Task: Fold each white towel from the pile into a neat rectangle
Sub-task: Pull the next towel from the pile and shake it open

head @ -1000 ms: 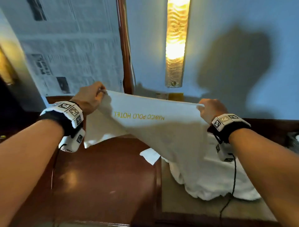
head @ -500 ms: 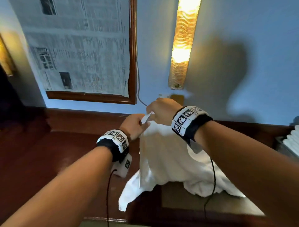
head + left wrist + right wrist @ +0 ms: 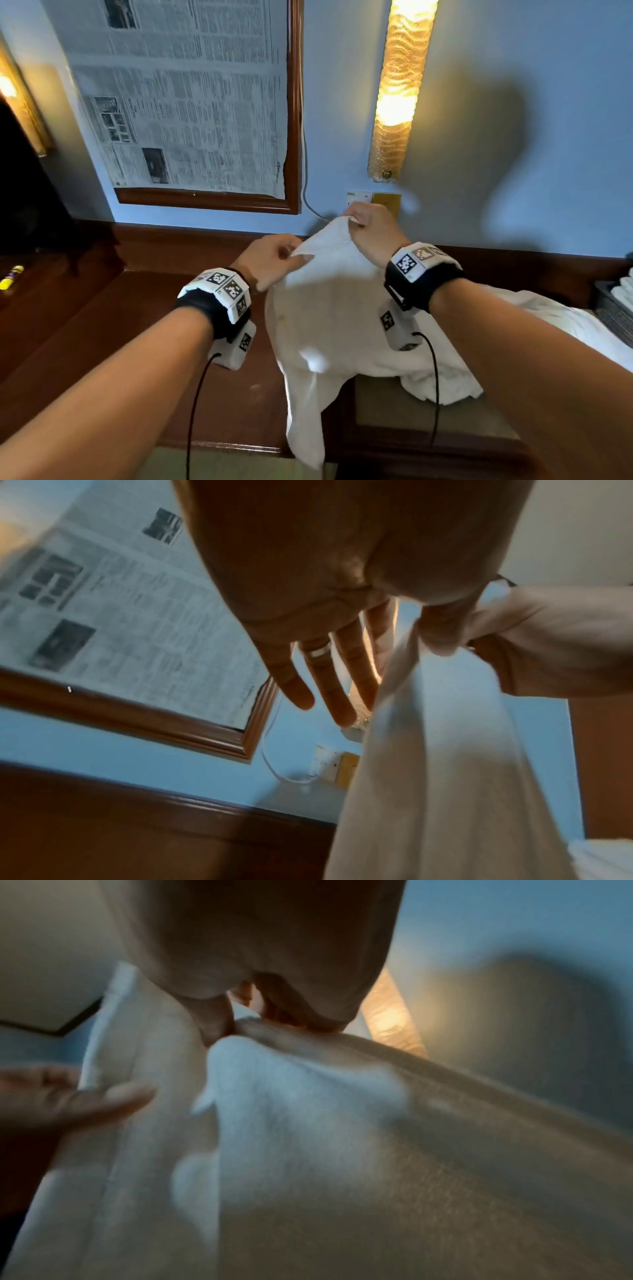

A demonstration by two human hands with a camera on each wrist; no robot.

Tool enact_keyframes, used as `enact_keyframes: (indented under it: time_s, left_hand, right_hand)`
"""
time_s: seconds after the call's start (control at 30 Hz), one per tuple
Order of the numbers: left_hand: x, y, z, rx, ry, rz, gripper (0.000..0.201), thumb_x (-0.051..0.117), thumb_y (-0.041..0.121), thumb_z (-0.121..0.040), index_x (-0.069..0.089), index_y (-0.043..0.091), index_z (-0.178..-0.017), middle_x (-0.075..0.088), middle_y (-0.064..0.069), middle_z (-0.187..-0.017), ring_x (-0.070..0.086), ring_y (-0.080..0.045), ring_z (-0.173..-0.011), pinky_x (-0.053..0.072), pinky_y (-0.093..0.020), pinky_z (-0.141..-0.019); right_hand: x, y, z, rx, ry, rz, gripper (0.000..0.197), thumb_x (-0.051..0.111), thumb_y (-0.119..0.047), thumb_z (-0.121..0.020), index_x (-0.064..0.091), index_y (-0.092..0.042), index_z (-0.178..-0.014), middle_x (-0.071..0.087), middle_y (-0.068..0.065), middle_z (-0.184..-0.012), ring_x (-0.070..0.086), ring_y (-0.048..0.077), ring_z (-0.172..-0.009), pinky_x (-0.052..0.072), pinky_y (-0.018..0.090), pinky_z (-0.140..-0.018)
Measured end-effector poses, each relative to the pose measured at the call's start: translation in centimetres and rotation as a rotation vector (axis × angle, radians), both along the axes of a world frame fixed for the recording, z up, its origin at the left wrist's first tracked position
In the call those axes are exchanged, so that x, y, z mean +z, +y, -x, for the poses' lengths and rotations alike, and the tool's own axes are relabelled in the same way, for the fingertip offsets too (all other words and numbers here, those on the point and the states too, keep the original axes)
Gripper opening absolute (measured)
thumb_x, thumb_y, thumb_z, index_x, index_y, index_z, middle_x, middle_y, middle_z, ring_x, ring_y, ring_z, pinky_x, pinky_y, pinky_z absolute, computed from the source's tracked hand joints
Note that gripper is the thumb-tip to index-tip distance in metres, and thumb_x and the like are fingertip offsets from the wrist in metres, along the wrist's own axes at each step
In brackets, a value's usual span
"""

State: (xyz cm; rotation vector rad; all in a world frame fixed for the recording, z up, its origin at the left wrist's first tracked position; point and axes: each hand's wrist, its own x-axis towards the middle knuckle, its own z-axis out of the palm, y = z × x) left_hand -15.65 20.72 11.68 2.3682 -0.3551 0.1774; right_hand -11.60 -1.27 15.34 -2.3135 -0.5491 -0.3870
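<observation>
A dark polished wooden desk [image 3: 102,342] is bearing a rumpled pile of white towels [image 3: 513,325] at right; above it one soft, light white terry towel [image 3: 329,308] is hanging doubled, best held by its corners, the right hand [image 3: 371,231] pinching the top corners, the left hand [image 3: 270,258] pinching the near edge, its other fingers straight.

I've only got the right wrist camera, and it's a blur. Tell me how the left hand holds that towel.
Observer: The left hand pinches the towel edge with its thumb; three other fingers are straight.
Operator: Report where the towel's bottom end is.
Observer: It hangs past the wooden desk front edge.
Operator: Report the pile.
Observer: The pile of white towels lies heaped on the desk, beyond the right forearm.
</observation>
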Motion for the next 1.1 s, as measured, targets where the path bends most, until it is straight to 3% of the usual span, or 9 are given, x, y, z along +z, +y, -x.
enact_keyframes:
  time_s: [0.13,0.33,0.47,0.6,0.73,0.87,0.93,1.0,1.1]
  left_hand:
    - [0.0,-2.8,0.1,0.039,-0.096,0.264,0.046,0.057,0.036,-0.101,0.049,0.017,-0.06,0.044,0.013,-0.051,0.036,-0.008,-0.049,0.028,-0.029,-0.053]
    - [2.8,-1.0,-0.8,0.073,-0.165,0.332,0.036,0.055,0.027,-0.102,0.061,0.017,-0.069,0.055,0.004,-0.058,0.047,-0.015,-0.054,0.037,-0.029,-0.057]
    - [4.7,1.6,-1.9,0.116,-0.173,0.208,0.035,0.053,0.027,-0.104,0.06,0.004,-0.077,0.062,-0.014,-0.069,0.054,-0.018,-0.059,0.041,-0.03,-0.06]
    - [5.2,5.5,-3.1,0.231,-0.203,0.182,0.036,0.052,0.029,-0.104,0.065,0.001,-0.085,0.067,-0.02,-0.079,0.055,-0.017,-0.065,0.041,-0.031,-0.065]
    - [5.1,3.4,-4.2,0.139,-0.127,0.329,0.026,0.053,0.023,-0.104,0.073,0.013,-0.091,0.074,-0.005,-0.087,0.064,-0.014,-0.078,0.048,-0.025,-0.072]
    - [5.5,-3.0,-6.2,-0.097,-0.07,0.426,0.022,0.053,0.02,-0.104,0.075,0.018,-0.103,0.07,-0.002,-0.115,0.065,-0.002,-0.098,0.047,-0.016,-0.082]
    - [5.3,-6.4,-7.2,-0.168,-0.057,0.469,0.028,0.057,0.038,-0.1,0.077,0.018,-0.102,0.065,-0.004,-0.106,0.059,-0.012,-0.092,0.043,-0.027,-0.08]
    - [5.0,-8.8,-8.1,-0.191,-0.039,0.536,0.061,0.057,0.06,-0.091,0.068,0.002,-0.106,0.057,-0.012,-0.087,0.049,-0.021,-0.08,0.034,-0.036,-0.074]
    - [4.9,-10.6,-9.5,-0.144,-0.07,0.534,0.071,0.052,0.07,-0.085,0.061,0.0,-0.092,0.055,-0.012,-0.078,0.048,-0.023,-0.072,0.035,-0.039,-0.071]
  right_hand:
    - [0.7,2.4,0.7,0.054,-0.07,0.056,0.017,0.064,-0.019,-0.092,0.066,-0.004,-0.085,0.066,0.007,-0.083,0.057,0.022,-0.08,0.034,0.03,-0.066]
    - [-0.5,0.1,0.1,0.062,0.0,0.267,0.039,0.066,-0.031,-0.092,0.041,-0.032,-0.063,0.044,-0.013,-0.067,0.043,0.007,-0.064,0.028,0.02,-0.056]
    - [-6.1,-4.1,-2.3,-0.064,0.223,0.575,0.024,0.058,-0.024,-0.093,0.06,-0.019,-0.07,0.065,0.005,-0.083,0.062,0.026,-0.084,0.042,0.029,-0.069]
    - [-8.8,-10.8,-3.3,-0.297,0.421,0.445,0.025,0.056,-0.015,-0.094,0.063,-0.032,-0.077,0.071,0.004,-0.092,0.066,0.026,-0.093,0.049,0.032,-0.079]
    - [-4.9,-10.9,-5.4,-0.298,0.164,0.154,0.029,0.056,0.001,-0.084,0.071,-0.023,-0.087,0.073,0.009,-0.097,0.065,0.03,-0.093,0.042,0.029,-0.074]
    - [0.9,-6.1,-6.1,-0.077,-0.137,0.012,0.038,0.053,0.007,-0.085,0.074,-0.011,-0.111,0.071,0.009,-0.117,0.063,0.025,-0.113,0.043,0.027,-0.099]
    - [3.3,-4.5,-6.1,-0.026,-0.223,-0.027,0.024,0.059,-0.003,-0.087,0.075,-0.012,-0.102,0.074,0.005,-0.102,0.065,0.024,-0.098,0.048,0.03,-0.087]
    - [4.3,-4.6,-6.3,-0.045,-0.286,-0.02,0.009,0.063,-0.015,-0.087,0.072,-0.013,-0.087,0.07,0.005,-0.081,0.06,0.025,-0.076,0.043,0.031,-0.068]
    - [3.4,-6.9,-5.7,-0.081,-0.336,-0.007,0.019,0.07,-0.03,-0.087,0.068,-0.011,-0.085,0.064,0.002,-0.073,0.053,0.022,-0.067,0.037,0.03,-0.06]
